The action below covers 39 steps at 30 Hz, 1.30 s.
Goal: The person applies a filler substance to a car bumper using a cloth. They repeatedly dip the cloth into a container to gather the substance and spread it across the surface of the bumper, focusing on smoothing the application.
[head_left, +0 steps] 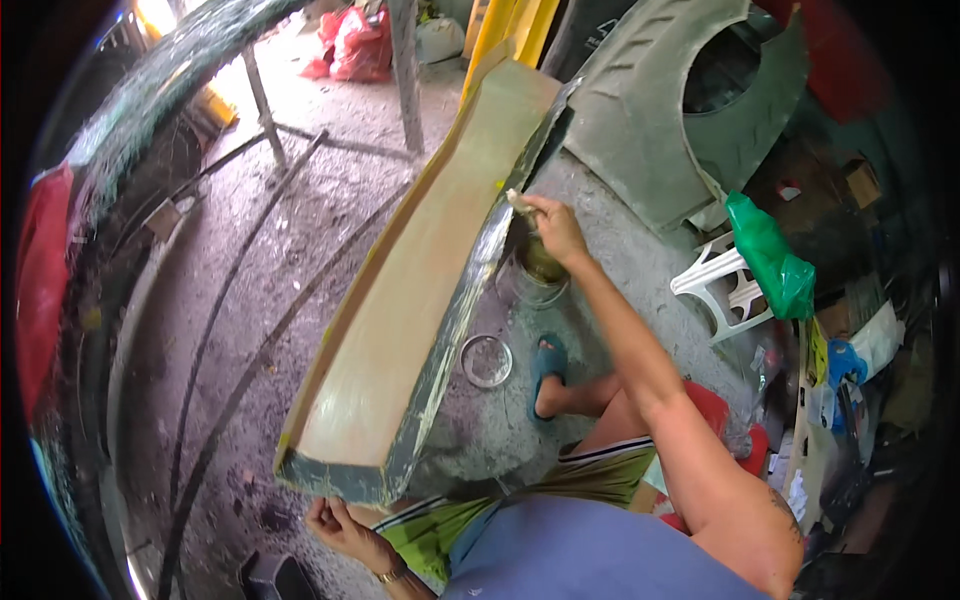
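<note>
My right hand [556, 232] pinches a pale wad [519, 201] at the long panel's [420, 270] right edge. My left hand [352, 536] curls by its near end; can't tell if gripping.

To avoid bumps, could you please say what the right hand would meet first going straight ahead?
The right hand, holding a pale wad, would probably meet the long panel's dark edge; depth is unclear.

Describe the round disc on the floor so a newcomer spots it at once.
Find the long pale panel slanting across the middle. Right of its dark edge, on the floor between it and the blue sandal, is the disc. Unlike the bucket above it in the picture, it lies flat, with a silvery rim.
</note>
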Available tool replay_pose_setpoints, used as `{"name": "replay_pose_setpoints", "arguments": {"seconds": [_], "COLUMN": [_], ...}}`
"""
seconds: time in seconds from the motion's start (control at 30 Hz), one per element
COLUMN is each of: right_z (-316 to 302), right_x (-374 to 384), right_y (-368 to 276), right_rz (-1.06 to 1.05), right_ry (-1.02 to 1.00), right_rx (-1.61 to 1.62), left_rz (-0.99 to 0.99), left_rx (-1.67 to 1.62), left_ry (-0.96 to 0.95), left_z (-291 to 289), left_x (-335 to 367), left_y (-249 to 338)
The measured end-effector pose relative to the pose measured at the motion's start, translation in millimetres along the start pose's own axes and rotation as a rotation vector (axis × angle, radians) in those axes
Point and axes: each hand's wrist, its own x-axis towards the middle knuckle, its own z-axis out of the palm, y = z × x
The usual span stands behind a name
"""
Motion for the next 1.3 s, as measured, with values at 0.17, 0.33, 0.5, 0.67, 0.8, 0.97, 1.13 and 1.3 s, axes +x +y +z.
{"name": "replay_pose_setpoints", "arguments": {"seconds": [0.17, 0.33, 0.5, 0.67, 0.8, 0.97, 1.13, 1.3], "right_z": [9.5, 7.7, 4.1, 4.3, -18.1, -19.2, 31.8, 45.1], "right_x": [-61.0, -128.5, -182.8, -220.7, -203.1, -113.7, -131.6, -197.3], "right_y": [-61.1, -124.9, -166.1, -196.2, -188.1, -203.7, -189.4, -239.2], "right_rz": [0.166, 0.132, 0.098, 0.322, 0.584, -0.12, -0.621, -0.615], "right_ry": [-0.147, -0.277, -0.519, -0.874, -1.101, -0.774, -0.768, -0.941], "right_rx": [0.052, 0.377, 0.395, 0.74, 1.115, 0.429, -0.023, 0.2], "left_rz": [0.022, 0.049, 0.058, 0.06, 0.045, 0.031, -0.002, 0.065], "left_rx": [-0.079, -0.081, -0.081, -0.132, -0.094, -0.139, -0.227, 0.092], "left_ry": [0.0, -0.01, 0.012, -0.025, -0.019, -0.004, -0.069, -0.023], "left_z": [-3.0, -1.5, 2.8, -4.3, -4.1, -7.6, -14.7, -2.7], "left_x": [2.8, 1.1, 1.4, 4.4, 3.5, 2.7, 8.0, 4.4], "left_y": [1.0, 3.3, 0.6, -14.8, -13.5, -0.3, -5.3, -1.5]}}
